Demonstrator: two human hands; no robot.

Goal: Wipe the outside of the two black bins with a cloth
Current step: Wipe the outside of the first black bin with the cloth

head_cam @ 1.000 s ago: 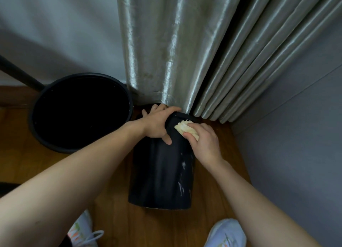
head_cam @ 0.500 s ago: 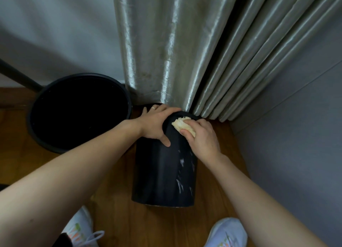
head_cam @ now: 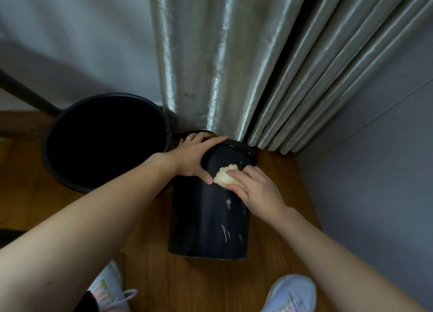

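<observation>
While the left hand curled its fingers over the top edge of the small black bin on the wood floor, the right hand pinched a yellow cloth against its side. A big black bin stood just beside it, by the curtain.

Right hand covers most of the cloth, left hand hides part of the small bin rim, both shoes cut off at bottom edge, big bin interior too dark to read.
</observation>
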